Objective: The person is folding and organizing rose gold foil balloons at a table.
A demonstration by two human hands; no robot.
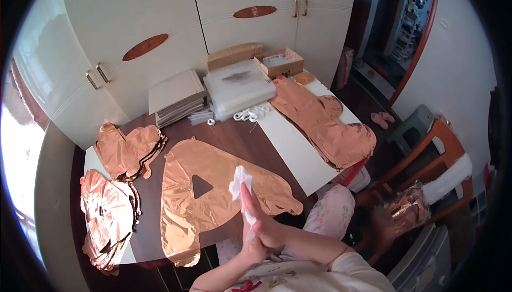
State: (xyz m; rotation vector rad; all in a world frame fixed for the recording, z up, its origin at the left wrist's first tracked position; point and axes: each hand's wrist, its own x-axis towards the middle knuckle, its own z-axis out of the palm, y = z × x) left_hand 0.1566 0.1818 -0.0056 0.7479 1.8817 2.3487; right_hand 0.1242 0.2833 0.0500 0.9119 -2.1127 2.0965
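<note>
My left hand [254, 249] and my right hand [271, 232] are pressed palm to palm over the near edge of the table. A crumpled white tissue [241, 181] is squeezed between them and sticks out past the fingertips. Beyond and to the left of my hands, a flat rose-gold foil balloon [178, 190] shaped like the letter A lies on the dark wooden table [234, 137]. My hands partly cover its right leg. Most of my left fingers are hidden behind the right hand and the tissue.
Foil balloon stacks [109, 212] lie at the left edge, and more foil balloons [320, 124] at the right. Clear plastic bags [240, 86], grey cards [176, 92], white string [252, 113] and a cardboard box [280, 62] stand at the back. A wooden chair [442, 153] is at right.
</note>
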